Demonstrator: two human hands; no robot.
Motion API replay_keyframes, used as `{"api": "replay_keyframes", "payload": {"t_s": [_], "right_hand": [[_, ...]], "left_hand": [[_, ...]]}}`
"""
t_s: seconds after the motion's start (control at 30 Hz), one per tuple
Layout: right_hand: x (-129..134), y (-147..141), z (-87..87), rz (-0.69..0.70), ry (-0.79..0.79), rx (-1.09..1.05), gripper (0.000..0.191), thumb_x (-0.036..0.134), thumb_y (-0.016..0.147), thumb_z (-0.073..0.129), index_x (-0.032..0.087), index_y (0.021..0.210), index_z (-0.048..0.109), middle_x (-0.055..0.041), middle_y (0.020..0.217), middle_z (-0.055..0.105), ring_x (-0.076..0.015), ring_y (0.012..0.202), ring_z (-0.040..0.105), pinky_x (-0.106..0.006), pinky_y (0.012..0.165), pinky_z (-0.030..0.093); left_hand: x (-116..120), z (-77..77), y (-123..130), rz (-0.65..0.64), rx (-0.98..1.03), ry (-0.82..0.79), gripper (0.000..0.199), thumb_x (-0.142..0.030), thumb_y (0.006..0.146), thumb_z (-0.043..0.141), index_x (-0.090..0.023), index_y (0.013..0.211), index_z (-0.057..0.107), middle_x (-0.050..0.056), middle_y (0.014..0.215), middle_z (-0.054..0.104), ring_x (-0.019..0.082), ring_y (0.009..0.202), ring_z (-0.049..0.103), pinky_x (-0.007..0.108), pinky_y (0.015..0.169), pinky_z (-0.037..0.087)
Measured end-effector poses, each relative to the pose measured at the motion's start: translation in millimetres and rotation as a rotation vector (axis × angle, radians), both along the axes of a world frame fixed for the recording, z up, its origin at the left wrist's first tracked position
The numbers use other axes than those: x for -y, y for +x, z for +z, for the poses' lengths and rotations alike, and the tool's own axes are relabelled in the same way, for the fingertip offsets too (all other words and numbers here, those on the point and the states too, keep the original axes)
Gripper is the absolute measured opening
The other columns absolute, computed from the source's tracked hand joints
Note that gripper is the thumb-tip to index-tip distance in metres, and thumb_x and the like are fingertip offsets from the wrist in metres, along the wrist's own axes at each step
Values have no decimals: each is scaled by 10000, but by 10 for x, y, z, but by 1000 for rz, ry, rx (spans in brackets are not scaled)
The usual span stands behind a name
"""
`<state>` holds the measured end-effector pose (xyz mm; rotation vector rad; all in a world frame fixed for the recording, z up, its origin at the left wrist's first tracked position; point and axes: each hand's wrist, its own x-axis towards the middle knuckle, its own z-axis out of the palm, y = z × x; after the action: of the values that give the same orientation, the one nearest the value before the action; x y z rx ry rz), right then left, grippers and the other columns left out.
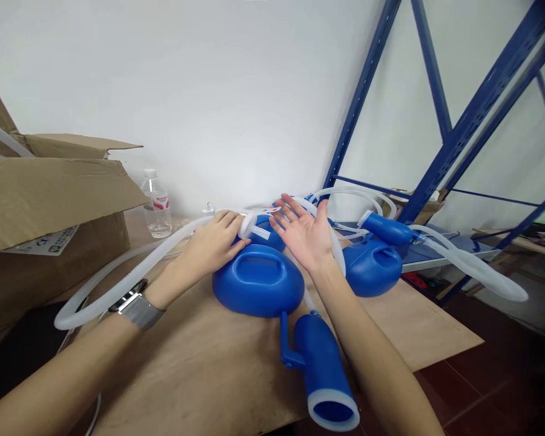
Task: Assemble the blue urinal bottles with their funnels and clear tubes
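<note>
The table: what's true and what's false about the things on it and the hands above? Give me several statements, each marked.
1. A watch is on the left wrist. True.
2. The bottle lies on its side. False: the bottle stands upright.
3. The right hand is open, palm up. True.
4. The nearest blue cup opens toward the wall. False: the blue cup opens toward the camera.
5. The left hand touches a white cap. True.

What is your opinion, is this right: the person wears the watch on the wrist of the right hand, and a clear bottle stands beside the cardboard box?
The wrist is wrong: the head view shows the watch at the left hand. The clear bottle does stand beside the cardboard box.
</note>
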<state>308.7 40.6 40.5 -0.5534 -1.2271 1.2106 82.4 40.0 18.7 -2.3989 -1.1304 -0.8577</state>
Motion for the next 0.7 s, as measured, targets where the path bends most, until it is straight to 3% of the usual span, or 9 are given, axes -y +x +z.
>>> {"api": "replay_keyframes", "payload": {"t_s": [0.1,0.2,0.33,0.43,0.5,0.57,0.63,0.7], "right_hand": [[65,-128,34,-34,29,96,738,910,887,372,234,952,659,-132,1108,709,-327,1149,685,-489,1008,580],[135,-240,-3,-210,198,181,604,786,975,398,237,870,626,-95,1020,652,-288,1066,682,-472,1008,568],[209,-252,-89,-577,621,584,281,481,1002,596,241,944,731,-103,1158,601,-290,1214,595,-506,1156,455],[215,-219,-128,-648,795,738,161,350,971,662,249,1023,776,-121,1320,553,-318,1342,542,-533,1179,432],[216,-201,-109,-637,830,631,288,330,966,668,294,1246,727,-114,1393,539,-316,1386,538,-542,1185,434],[237,-176,-38,-617,817,400,576,343,966,648,373,1524,504,-101,1461,521,-304,1426,537,-568,1206,415],[270,-129,68,-602,760,174,739,375,968,604,429,1628,276,-81,1542,481,-284,1507,476,-596,1248,354],[283,-56,174,-609,664,62,745,423,965,575,454,1622,225,-55,1613,423,-259,1584,372,-601,1275,300]], "left_hand": [[3,-10,10,31,-46,35,410,-441,1060,524,-102,1277,604,205,1295,670,367,1259,596,500,989,553],[5,-19,20,62,-100,77,405,-414,1066,541,-80,1288,594,219,1278,677,363,1238,618,480,976,560],[-6,-35,20,91,-126,96,381,-389,1056,585,-80,1278,601,210,1238,700,350,1188,660,454,938,577],[-16,-42,17,104,-139,99,372,-370,1053,600,-66,1266,604,218,1260,701,341,1194,670,449,968,571],[-16,-38,20,119,-150,101,373,-376,1059,590,-68,1269,604,224,1275,700,335,1200,672,442,963,573],[-7,-26,26,138,-170,102,374,-391,1062,584,-74,1259,609,225,1282,698,330,1196,674,429,933,579],[5,-12,31,148,-196,101,385,-399,1054,600,-71,1254,611,223,1285,696,330,1198,671,419,921,580],[13,-3,34,149,-212,100,396,-397,1046,615,-65,1262,607,217,1290,694,330,1209,663,417,938,574]]}}
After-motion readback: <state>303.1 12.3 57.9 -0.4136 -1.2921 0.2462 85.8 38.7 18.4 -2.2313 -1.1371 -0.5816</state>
